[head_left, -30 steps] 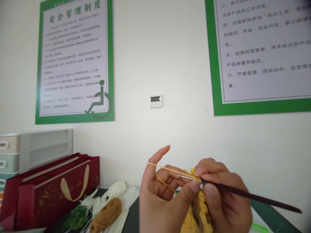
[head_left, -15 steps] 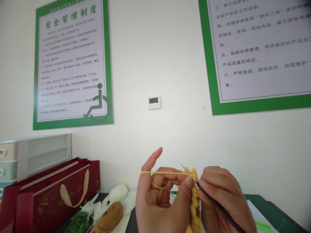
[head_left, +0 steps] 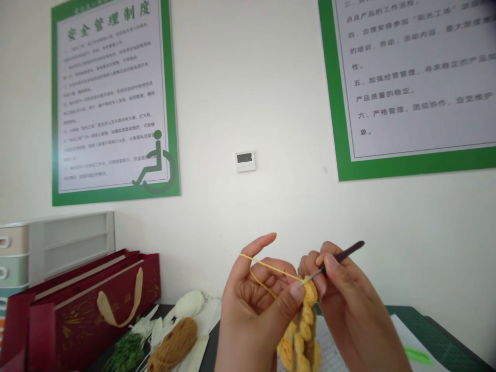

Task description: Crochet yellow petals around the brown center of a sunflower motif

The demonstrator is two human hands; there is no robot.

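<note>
Head view: two bare hands hold a puffy yellow crocheted piece (head_left: 305, 330) and a crochet hook (head_left: 350, 251) at the lower centre-right of the frame.

The left hand (head_left: 253, 315) pinches the piece's top edge under its thumb, a thin yellow strand (head_left: 271, 265) looped over one raised finger; the right hand (head_left: 343, 281) grips the hook's dark, smooth handle between thumb and fingertips, the slim metal shaft meeting the stitches. The piece looks light, soft and stretchy, its bobbled ridges hanging in a plump column; it is probably best held by the firm upper edge, since loose loops could slip. At lower left lie a fuzzy brown skein (head_left: 174, 345), tangled green yarn (head_left: 124, 353) and a stiff, glossy red gift bag (head_left: 83, 320).
</note>
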